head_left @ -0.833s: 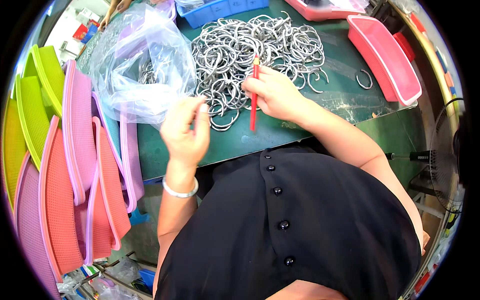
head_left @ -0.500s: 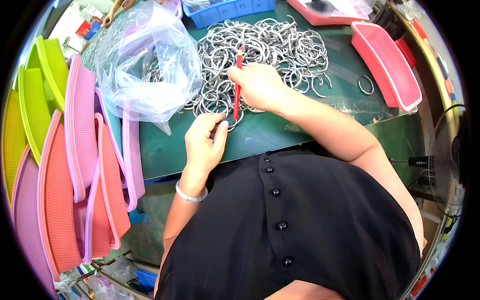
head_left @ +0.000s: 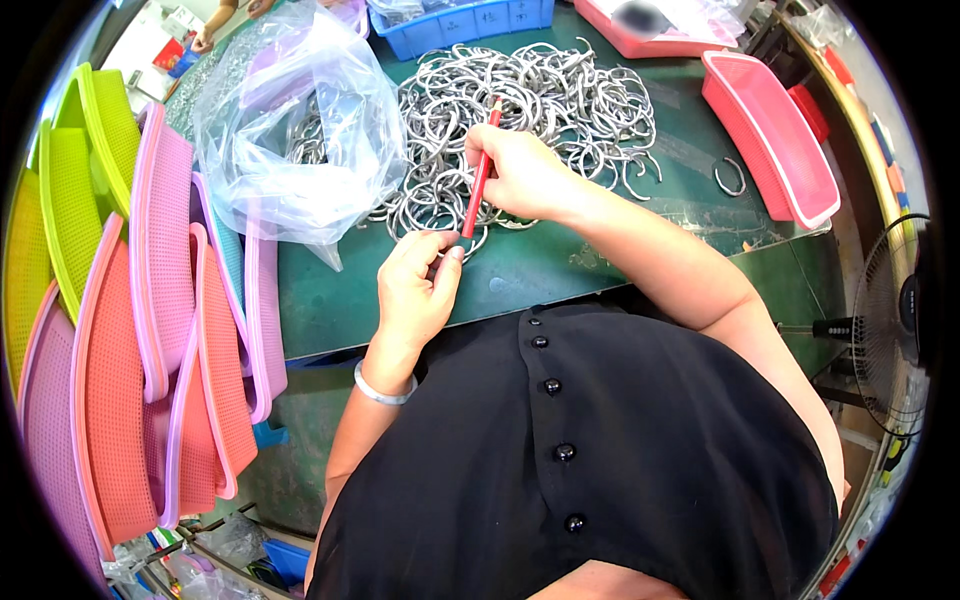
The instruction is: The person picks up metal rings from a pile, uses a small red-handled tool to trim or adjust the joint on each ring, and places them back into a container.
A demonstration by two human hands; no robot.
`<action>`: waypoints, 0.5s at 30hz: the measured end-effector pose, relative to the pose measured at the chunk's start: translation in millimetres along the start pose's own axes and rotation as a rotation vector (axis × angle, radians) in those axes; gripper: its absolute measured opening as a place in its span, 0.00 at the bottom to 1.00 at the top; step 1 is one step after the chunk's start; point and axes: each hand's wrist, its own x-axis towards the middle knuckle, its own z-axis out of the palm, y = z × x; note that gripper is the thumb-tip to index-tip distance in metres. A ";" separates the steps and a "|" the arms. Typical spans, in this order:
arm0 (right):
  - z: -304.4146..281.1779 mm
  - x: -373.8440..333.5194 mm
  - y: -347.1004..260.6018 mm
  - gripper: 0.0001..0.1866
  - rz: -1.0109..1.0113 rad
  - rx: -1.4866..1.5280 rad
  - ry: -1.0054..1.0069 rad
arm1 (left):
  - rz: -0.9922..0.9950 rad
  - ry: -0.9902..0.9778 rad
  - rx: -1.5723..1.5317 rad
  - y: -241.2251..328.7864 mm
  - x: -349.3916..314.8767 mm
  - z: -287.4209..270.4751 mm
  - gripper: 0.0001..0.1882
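A big heap of silver metal rings [head_left: 545,110] lies on the green table [head_left: 560,265]. My right hand [head_left: 520,175] grips a thin red stick [head_left: 480,170], held nearly upright over the heap's near edge. My left hand [head_left: 415,285] sits just below the stick's lower end, with its fingers pinched on a metal ring [head_left: 455,245] at the edge of the heap. A silver bangle is on my left wrist.
A crumpled clear plastic bag [head_left: 300,140] with more rings lies left of the heap. Stacked pink, orange and green mesh trays [head_left: 130,300] stand at the left. A pink tray [head_left: 770,140] sits at the right, a blue bin [head_left: 470,20] at the back, a fan [head_left: 895,320] far right.
My right hand with the red stick moved left and toward me across the heap. My left hand went from near the bag to the stick's lower end and pinched a ring.
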 end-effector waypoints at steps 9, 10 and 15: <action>-6.0 -5.5 6.0 0.11 0.078 0.729 0.033 | -0.428 -0.127 -0.475 5.8 -3.4 9.4 0.09; -7.5 -8.8 4.0 0.11 0.063 0.736 0.059 | -0.480 -0.148 -0.552 6.9 -1.8 11.4 0.12; -11.8 -20.6 15.2 0.11 0.114 0.731 0.007 | -0.611 -0.210 -0.691 9.7 7.5 22.2 0.14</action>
